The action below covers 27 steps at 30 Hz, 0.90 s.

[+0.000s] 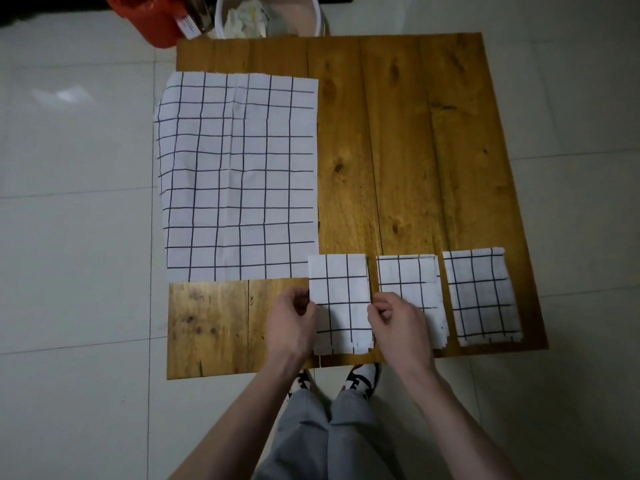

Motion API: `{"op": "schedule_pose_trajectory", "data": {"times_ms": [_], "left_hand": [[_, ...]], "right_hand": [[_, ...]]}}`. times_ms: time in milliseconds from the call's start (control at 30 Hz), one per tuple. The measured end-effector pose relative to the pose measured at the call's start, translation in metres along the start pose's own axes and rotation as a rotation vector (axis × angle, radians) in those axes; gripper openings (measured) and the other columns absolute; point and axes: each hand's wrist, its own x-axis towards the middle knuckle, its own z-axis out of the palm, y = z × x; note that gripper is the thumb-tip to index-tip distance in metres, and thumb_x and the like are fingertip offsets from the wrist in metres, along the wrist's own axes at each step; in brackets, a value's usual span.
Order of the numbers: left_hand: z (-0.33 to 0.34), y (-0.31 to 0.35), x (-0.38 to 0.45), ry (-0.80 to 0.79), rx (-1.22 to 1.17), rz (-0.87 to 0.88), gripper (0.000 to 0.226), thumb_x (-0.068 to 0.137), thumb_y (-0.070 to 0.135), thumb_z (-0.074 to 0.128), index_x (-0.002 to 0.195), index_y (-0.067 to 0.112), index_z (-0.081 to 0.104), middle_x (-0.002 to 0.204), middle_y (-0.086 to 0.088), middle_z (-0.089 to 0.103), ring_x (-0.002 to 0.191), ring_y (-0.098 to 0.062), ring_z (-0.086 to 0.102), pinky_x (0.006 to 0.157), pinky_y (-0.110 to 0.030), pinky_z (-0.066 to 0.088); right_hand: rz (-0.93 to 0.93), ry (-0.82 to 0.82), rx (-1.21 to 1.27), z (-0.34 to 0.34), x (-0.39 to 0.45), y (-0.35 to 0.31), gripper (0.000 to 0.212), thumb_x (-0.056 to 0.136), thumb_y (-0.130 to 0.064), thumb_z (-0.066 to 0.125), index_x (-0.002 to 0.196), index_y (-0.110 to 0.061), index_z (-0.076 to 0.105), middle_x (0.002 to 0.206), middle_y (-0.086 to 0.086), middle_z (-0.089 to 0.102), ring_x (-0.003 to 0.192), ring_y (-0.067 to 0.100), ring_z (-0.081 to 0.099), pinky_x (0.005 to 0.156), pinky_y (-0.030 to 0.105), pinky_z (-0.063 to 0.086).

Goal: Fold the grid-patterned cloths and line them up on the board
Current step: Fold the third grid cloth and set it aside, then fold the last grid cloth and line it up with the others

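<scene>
Head view: I see the wooden worktop (398, 133) on pale floor tiles (69, 237). My left hand (291, 323) and right hand (398, 323) pinch the nearest folded cloth (339, 299) by its sides, beside two folded cloths (481, 292) along the near edge; an unfolded cloth (239, 174) overhangs the left edge.

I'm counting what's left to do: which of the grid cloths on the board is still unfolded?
The big cloth at the board's far left. It lies spread flat, while the three others sit folded small in a row along the near edge.
</scene>
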Motion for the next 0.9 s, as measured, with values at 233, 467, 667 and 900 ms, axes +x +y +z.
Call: {"op": "schedule_pose_trajectory", "data": {"times_ms": [233, 467, 667, 900], "left_hand": [[-0.051, 0.044, -0.049, 0.074, -0.017, 0.132, 0.030, 0.104, 0.031, 0.060, 0.132, 0.022, 0.064, 0.111, 0.012, 0.067, 0.100, 0.003, 0.061, 0.078, -0.015, 0.048], [-0.117, 0.100, -0.125, 0.280, 0.019, 0.335, 0.029, 0.106, 0.045, 0.051, 0.132, 0.036, 0.061, 0.129, 0.021, 0.061, 0.122, -0.002, 0.056, 0.104, -0.037, 0.051], [-0.186, 0.131, -0.187, 0.551, 0.210, 0.517, 0.048, 0.103, 0.048, 0.046, 0.139, 0.021, 0.063, 0.143, 0.007, 0.059, 0.136, -0.010, 0.050, 0.111, -0.037, 0.047], [-0.257, 0.143, -0.222, 0.787, 0.446, 0.611, 0.047, 0.103, 0.037, 0.053, 0.142, 0.012, 0.059, 0.148, -0.006, 0.058, 0.142, -0.026, 0.049, 0.116, -0.044, 0.040]], "right_hand": [[-0.087, -0.023, 0.002, -0.058, -0.042, -0.045, 0.041, 0.104, -0.035, 0.057, 0.144, -0.025, 0.056, 0.137, -0.009, 0.064, 0.123, 0.008, 0.060, 0.091, 0.018, 0.044], [-0.365, -0.004, -0.049, -0.116, -0.106, -0.129, 0.052, 0.106, -0.049, 0.042, 0.155, -0.032, 0.040, 0.158, -0.016, 0.042, 0.141, -0.002, 0.033, 0.107, 0.018, 0.027], [-0.650, 0.098, -0.110, -0.146, -0.143, -0.195, 0.062, 0.106, -0.057, 0.029, 0.160, -0.027, 0.033, 0.169, -0.009, 0.027, 0.155, 0.005, 0.018, 0.123, 0.029, 0.023], [-0.839, 0.172, -0.232, -0.157, -0.162, -0.261, 0.066, 0.107, -0.057, 0.030, 0.163, -0.023, 0.025, 0.171, 0.000, 0.024, 0.159, 0.015, 0.015, 0.127, 0.044, 0.024]]}}
